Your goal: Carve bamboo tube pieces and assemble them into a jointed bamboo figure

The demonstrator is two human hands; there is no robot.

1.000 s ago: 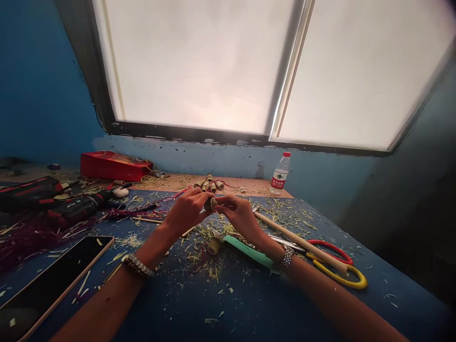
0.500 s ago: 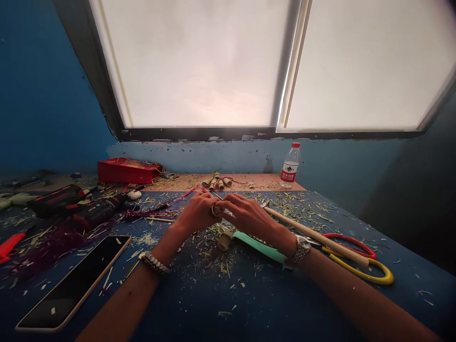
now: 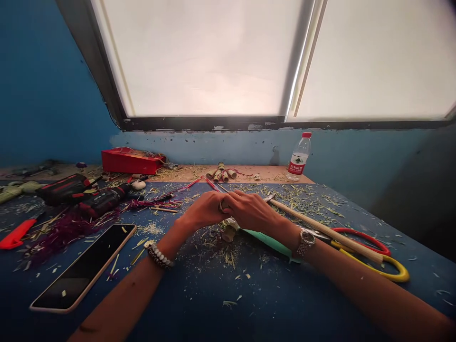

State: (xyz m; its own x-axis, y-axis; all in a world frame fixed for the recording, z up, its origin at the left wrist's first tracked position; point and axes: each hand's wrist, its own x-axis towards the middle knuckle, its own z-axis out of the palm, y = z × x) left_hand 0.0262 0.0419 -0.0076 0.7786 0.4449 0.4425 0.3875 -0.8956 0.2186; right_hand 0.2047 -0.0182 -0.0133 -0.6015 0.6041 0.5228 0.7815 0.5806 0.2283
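Note:
My left hand (image 3: pixel 203 209) is closed, its fingers curled around a small round piece (image 3: pixel 221 205) that looks like a bamboo tube end. Against it presses my right hand (image 3: pixel 254 211), fingers bent over the left fingertips; what it grips is hidden. A thin rod (image 3: pixel 222 188) and a red cord (image 3: pixel 212 183) show just beyond the fingers. Below the hands, a short bamboo tube (image 3: pixel 230 232) lies on the blue table (image 3: pixel 213 294). Under my right hand and wrist is a tool's green handle (image 3: pixel 272 245).
Right of the hands lie a wooden-handled tool (image 3: pixel 327 230) and red-and-yellow scissors (image 3: pixel 399 270). On the left are a phone (image 3: pixel 85 268), a power drill (image 3: pixel 103 199) and a red-handled tool (image 3: pixel 17 235). Bamboo pieces (image 3: pixel 221 173), a bottle (image 3: pixel 299 159) and a red box (image 3: pixel 131 161) stand behind.
The camera view has shifted slightly, so the table items appear farther right and higher. Both hands remain together, and my right fingers now cover more of the left fingertips.

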